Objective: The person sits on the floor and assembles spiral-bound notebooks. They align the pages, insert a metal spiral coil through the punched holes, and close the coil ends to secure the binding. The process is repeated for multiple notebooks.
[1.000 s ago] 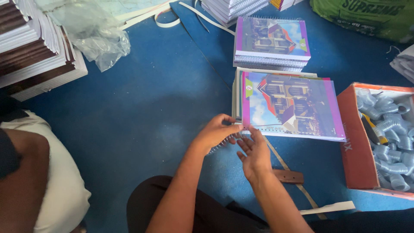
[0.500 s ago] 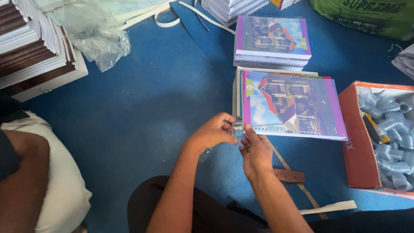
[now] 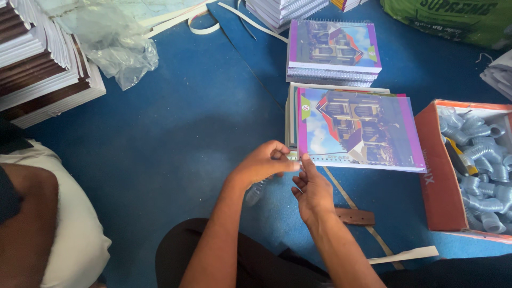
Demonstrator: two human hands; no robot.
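Purple-edged notebook (image 3: 354,130) on blue floor, long axis left-right
L hand (image 3: 262,164) + R hand (image 3: 310,188) pinch spiral coil (image 3: 255,192) at its near-left corner; box of coils (image 3: 434,176) right, notebook stack (image 3: 333,50) far

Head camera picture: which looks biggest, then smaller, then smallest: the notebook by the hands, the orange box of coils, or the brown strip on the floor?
1. Notebook, about matched by the
2. orange box, which is cut off at the edge, so unsure.
3. Brown strip, clearly smallest.
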